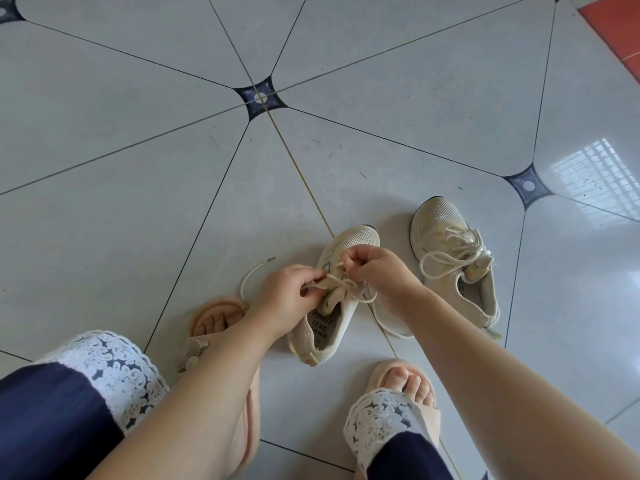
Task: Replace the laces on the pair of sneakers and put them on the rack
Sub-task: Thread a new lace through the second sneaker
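Observation:
Two small cream sneakers stand on the tiled floor, toes pointing away from me. The left sneaker (332,317) lies between my hands. My left hand (287,296) pinches a strand of its cream lace (341,280) at the tongue. My right hand (377,271) pinches another part of the same lace above the eyelets. The right sneaker (453,258) sits apart to the right, laced, with a loose bow on top. A loose white lace (251,275) curls on the floor left of my left hand, and more white lace (384,322) trails under my right wrist.
My two feet in pink sandals (214,320) (405,379) rest on the floor near the shoes, with lace-trimmed navy trouser legs (86,386) over them. Grey tiles (173,168) with dark joints spread all around. A red strip (616,26) shows at the top right corner.

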Demonstrator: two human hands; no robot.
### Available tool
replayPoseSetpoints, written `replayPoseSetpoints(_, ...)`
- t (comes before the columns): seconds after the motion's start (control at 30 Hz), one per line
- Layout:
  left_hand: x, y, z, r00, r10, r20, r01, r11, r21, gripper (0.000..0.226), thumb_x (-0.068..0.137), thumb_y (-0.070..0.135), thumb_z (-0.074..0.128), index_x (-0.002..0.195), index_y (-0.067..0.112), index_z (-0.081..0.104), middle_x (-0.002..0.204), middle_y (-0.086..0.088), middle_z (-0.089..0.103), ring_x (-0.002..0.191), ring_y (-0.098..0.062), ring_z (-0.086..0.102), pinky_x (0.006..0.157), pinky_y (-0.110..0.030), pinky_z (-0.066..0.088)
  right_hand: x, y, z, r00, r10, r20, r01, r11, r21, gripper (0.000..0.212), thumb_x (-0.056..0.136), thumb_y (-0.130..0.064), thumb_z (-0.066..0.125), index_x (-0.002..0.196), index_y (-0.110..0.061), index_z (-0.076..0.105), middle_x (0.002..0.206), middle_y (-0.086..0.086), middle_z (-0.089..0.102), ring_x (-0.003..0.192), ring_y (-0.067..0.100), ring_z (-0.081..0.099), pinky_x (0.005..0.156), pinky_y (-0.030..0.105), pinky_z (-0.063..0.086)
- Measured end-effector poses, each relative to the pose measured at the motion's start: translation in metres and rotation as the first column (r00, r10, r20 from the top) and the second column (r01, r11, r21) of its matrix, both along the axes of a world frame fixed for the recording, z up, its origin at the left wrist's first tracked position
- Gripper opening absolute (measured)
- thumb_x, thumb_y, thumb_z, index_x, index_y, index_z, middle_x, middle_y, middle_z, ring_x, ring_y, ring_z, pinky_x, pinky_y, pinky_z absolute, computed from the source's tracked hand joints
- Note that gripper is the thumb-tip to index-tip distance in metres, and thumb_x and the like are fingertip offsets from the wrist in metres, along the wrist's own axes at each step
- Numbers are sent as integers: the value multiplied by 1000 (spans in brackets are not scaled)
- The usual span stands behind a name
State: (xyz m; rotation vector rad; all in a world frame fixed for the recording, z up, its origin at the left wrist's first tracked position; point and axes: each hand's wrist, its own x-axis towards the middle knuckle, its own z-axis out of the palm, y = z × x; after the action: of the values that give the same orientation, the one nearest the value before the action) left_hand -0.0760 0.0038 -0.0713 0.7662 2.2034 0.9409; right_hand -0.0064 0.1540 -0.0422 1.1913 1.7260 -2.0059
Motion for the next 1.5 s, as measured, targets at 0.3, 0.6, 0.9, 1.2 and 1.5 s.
replayPoseSetpoints(0.3, -3, -1, -1, 1000, 14, 2, -14, 996, -84, 29, 77, 22, 69, 106, 21, 68, 97, 4, 64, 87, -8, 56, 72, -10, 32, 9, 12, -3, 999, 42, 4, -42, 991, 125, 15, 86, -2, 61, 78, -15, 63, 76, 3, 63, 66, 14, 58, 66, 25, 48)
replayPoseSetpoints(0.6, -16, 9, 17, 924, -360, -127, 326, 917, -229, 39, 68, 17, 64, 103, 16, 47, 102, 1, 50, 89, -20, 51, 72, -26, 37, 46, -8, -11, 982, 164, 94, -189, 884, 428, 12, 80, -27, 70, 81, -23, 58, 78, -8, 64, 69, 2, 56, 64, 14, 43)
replayPoseSetpoints(0.9, -31, 4, 24, 977, -170, -132, 151, 979, -139, 10, 79, 22, 68, 74, 14, 67, 64, 14, 49, 64, -7, 48, 60, -8, 33, 53, -2, -4, 840, 436, 323, -530, 530, 663, 22, 94, -25, 44, 76, -15, 51, 80, -3, 54, 82, 19, 53, 72, 32, 40)
replayPoseSetpoints(1.2, -23, -7, 21, 975, -26, -220, -2, 992, -124, 9, 83, 5, 60, 76, 3, 65, 75, -3, 60, 72, -14, 45, 61, -20, 25, 63, 7, 4, 815, 395, 424, -550, 295, 782, 16, 95, -27, 37, 84, -24, 48, 85, -9, 59, 80, 19, 56, 76, 29, 26)
replayPoseSetpoints(1.5, -34, -6, 27, 967, -163, -198, 113, 963, -245, 8, 81, 11, 63, 87, 15, 67, 77, 9, 48, 85, -18, 50, 67, -25, 33, 61, 7, 8, 790, 461, 404, -566, 294, 770, 19, 95, -30, 42, 102, -21, 57, 94, -7, 62, 94, 19, 55, 88, 30, 31)
